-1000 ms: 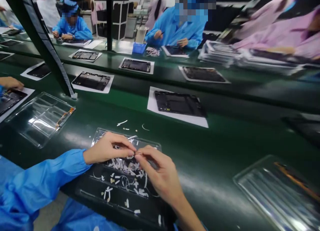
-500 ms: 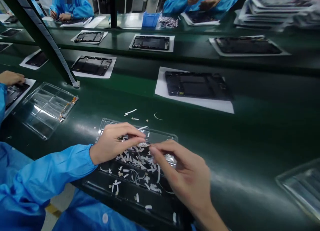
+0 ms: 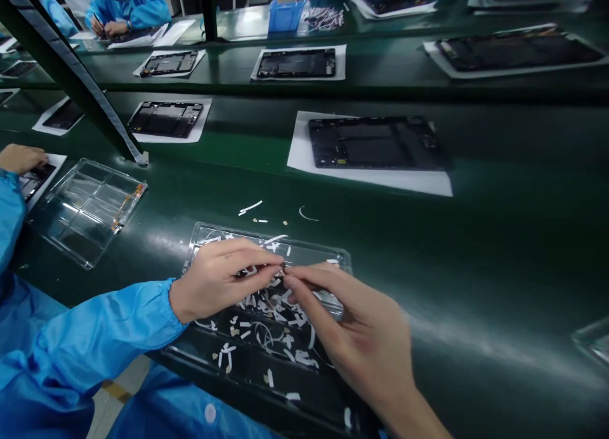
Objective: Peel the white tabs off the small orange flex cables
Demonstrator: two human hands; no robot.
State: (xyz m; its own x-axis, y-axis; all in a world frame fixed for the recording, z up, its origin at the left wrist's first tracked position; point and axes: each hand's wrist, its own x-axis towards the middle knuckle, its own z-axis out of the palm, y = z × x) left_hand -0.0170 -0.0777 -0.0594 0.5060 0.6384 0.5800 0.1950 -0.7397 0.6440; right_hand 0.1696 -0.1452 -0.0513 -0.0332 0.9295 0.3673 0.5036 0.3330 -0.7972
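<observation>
My left hand [image 3: 223, 277] and my right hand [image 3: 361, 331] meet fingertip to fingertip over a clear plastic tray [image 3: 304, 255] at the near edge of the green belt. Between the pinched fingers sits a tiny part [image 3: 284, 269], too small to identify. White paper scraps [image 3: 266, 325] litter the tray and the dark ledge under my hands. A black tablet frame [image 3: 375, 141] lies on a white sheet just beyond, untouched.
An empty clear compartment tray [image 3: 80, 204] lies to the left beside a slanted black post [image 3: 71, 77]. More tablet frames on white sheets [image 3: 166, 118] ride the belt. A neighbour's hand [image 3: 21, 157] works at far left. A blue bin [image 3: 284, 14] stands at the back.
The view has tipped downward, so the far workers left the frame. My hands have stayed pinched together over the tray, with the right hand spreading a little lower and to the right.
</observation>
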